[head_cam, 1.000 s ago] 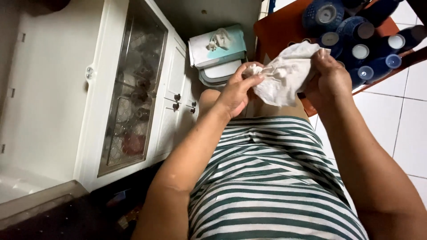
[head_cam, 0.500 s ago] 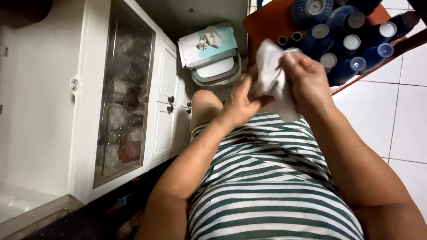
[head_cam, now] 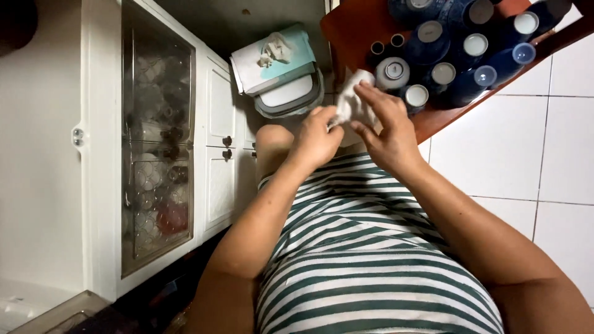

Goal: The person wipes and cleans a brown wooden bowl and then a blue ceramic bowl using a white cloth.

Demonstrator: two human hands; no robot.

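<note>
Just off the near edge of the red tray [head_cam: 356, 28], both hands are busy with the cloth [head_cam: 351, 102]. It is a white rag, bunched up small, and it sits between the two hands right beside the tray's corner. The left hand [head_cam: 317, 137] has its fingers curled round the cloth's lower end, pinching it tight. The right hand [head_cam: 388, 127] lies over the other side with fingers mostly stretched flat, pressing the cloth rather than clamping it; whether the thumb underneath has a hold, I cannot tell.

On the tray, blue bowls [head_cam: 455, 46] stand packed together upside down, pale bases showing, and the nearest one is just past the right fingertips, not touched. No bowl is in either hand, and none is set apart from the rest off the tray, so as far as this shows, the wiping looks barely begun or between pieces: the cloth is being gathered and folded, and the whole stack looks left to handle. Whether any are already wiped cannot be read from here.

Left of the tray, a tissue box [head_cam: 272, 59] rests on a white lidded container [head_cam: 291, 99], and further left stands a white cabinet [head_cam: 158, 142] with glass doors.
</note>
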